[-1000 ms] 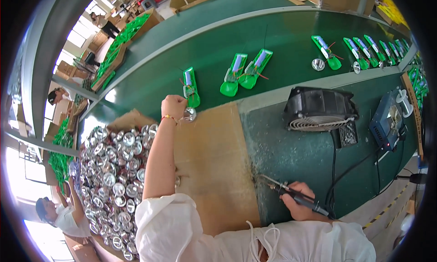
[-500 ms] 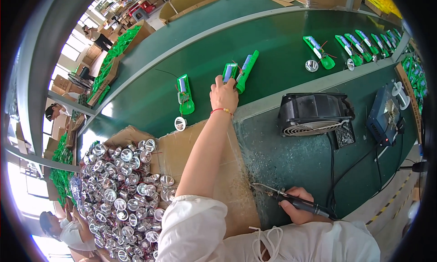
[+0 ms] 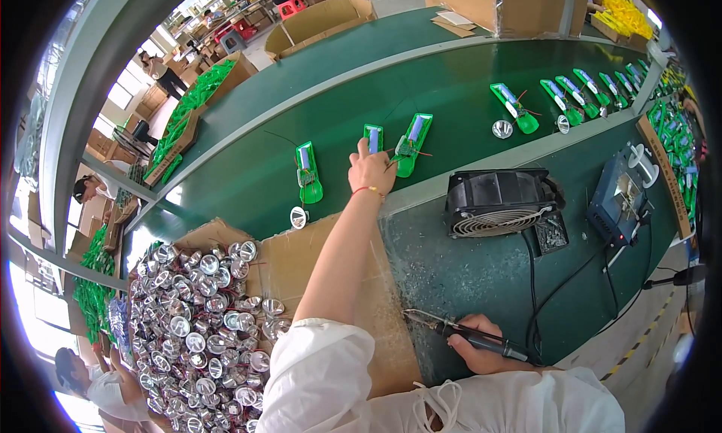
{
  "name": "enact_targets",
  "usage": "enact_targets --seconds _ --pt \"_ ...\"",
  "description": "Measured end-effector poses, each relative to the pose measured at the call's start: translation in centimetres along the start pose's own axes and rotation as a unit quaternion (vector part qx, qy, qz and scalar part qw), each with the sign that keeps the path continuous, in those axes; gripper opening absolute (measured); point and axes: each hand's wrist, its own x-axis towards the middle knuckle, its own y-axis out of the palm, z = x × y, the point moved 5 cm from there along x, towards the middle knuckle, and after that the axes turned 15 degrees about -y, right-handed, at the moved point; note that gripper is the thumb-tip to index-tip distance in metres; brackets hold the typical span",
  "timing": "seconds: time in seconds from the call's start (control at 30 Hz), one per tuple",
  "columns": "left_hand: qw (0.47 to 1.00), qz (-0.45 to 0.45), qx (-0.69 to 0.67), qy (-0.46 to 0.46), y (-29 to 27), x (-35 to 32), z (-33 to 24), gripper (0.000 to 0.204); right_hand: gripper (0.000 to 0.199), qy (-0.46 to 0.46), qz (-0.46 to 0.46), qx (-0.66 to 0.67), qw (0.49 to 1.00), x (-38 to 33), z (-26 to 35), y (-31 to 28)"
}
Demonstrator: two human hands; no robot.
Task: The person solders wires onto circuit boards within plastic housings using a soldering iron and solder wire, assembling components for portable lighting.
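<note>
My left hand [image 3: 372,171] reaches over the green belt, its fingers bent round the lower part of a green flashlight housing [image 3: 374,134] with a blue battery inside; the palm hides the rest. Just right of those fingers lies another open green housing [image 3: 413,147], with a circuit board and thin wires. Farther left is a third housing [image 3: 309,173], a silver reflector [image 3: 299,218] by its near end. My right hand [image 3: 481,345] is wrapped round the black handle of a soldering iron [image 3: 492,344], whose metal tip points left over the cardboard's edge.
A heap of silver reflectors [image 3: 199,335] fills the near left, beside a cardboard sheet [image 3: 316,237]. Right of it stand a black fan [image 3: 496,202] and a blue soldering station [image 3: 618,200] with cables. Several more housings lie at far right. A metal frame post [image 3: 75,94] rises at left.
The housing right of my left hand has gone from tilted on its side to lying face up. The view has shifted slightly; my right hand keeps hold of the soldering iron.
</note>
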Motion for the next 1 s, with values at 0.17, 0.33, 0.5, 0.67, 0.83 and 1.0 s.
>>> enact_targets --seconds 0.17,0.33,0.5,0.67,0.83,1.0 --pt "0.997 0.019 -0.079 -0.016 -1.5 -2.2 2.5 0.013 0.019 0.007 -0.012 0.008 1.000 -0.3 -0.3 -0.2" --pt "0.994 0.008 -0.099 0.039 -7.3 -14.1 11.0 0.009 0.016 0.039 -0.033 -0.005 0.999 -0.4 -0.7 -0.2" --pt "0.994 -0.029 -0.093 0.041 -9.7 -24.5 14.9 0.012 0.013 0.044 -0.055 0.034 0.997 -0.3 0.2 0.1" --pt "0.989 -0.008 -0.145 -0.005 -11.7 -29.8 14.7 0.031 0.014 0.024 -0.063 0.011 0.998 0.0 0.3 0.2" --pt "0.978 -0.138 -0.129 -0.094 -14.9 -29.5 19.6 0.038 0.015 0.010 -0.068 0.006 0.998 -0.1 0.2 -0.2" --pt "0.933 -0.213 0.289 0.014 -12.5 -24.0 20.1 0.013 0.016 0.008 -0.061 0.026 0.998 -0.3 0.8 0.5"
